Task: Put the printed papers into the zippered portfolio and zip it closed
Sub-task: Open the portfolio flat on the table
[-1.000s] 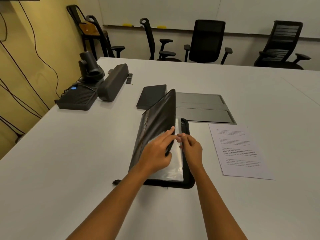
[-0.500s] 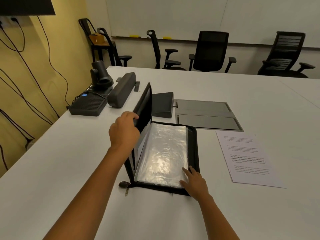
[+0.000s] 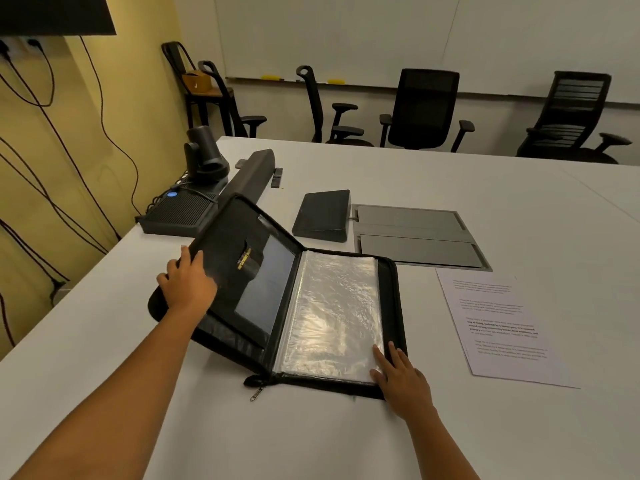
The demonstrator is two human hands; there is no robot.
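A black zippered portfolio (image 3: 239, 258) lies wide open on the white table (image 3: 485, 188). Its left cover is tilted up off the table, and my left hand (image 3: 188, 280) grips that cover's outer edge. The right half lies flat and shows clear plastic sleeves (image 3: 334, 313). My right hand (image 3: 401, 379) presses flat on the lower right corner of the sleeves, fingers spread. The zipper pull (image 3: 255, 394) hangs at the bottom of the spine. The printed papers (image 3: 502, 323) lie on the table to the right of the portfolio, apart from it.
Behind the portfolio sit a dark wedge-shaped device (image 3: 323, 214) and a grey table hatch (image 3: 415, 237). At the back left stand a camera (image 3: 204, 154), a speaker bar (image 3: 247, 178) and a black box (image 3: 176, 211). Office chairs (image 3: 424, 110) line the far side.
My left hand has swung the left cover from nearly upright down toward the table, opening the portfolio wide. My right hand stays on the lower right corner of the sleeves.
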